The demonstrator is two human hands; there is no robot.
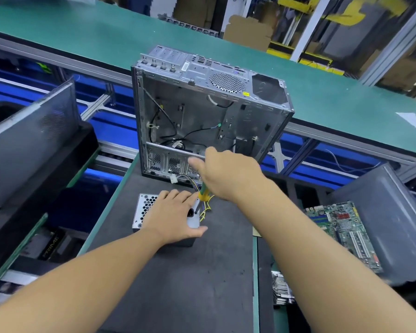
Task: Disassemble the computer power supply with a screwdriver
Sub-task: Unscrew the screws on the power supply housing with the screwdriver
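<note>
Supply: silver metal power-supply box lies on dark foam mat.
Left hand: flat, fingers spread, pressing its top.
Right hand: grips yellow-and-green-handled screwdriver.
Axis: shaft stands steep, tip down at the box's right edge, just beside the left fingertips.

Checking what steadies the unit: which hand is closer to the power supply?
Left. The left hand rests on the power supply, while the right hand is above its far end, gripping the screwdriver.

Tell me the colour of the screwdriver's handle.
The plastic screwdriver handle is green with a yellow end; head view.
</note>
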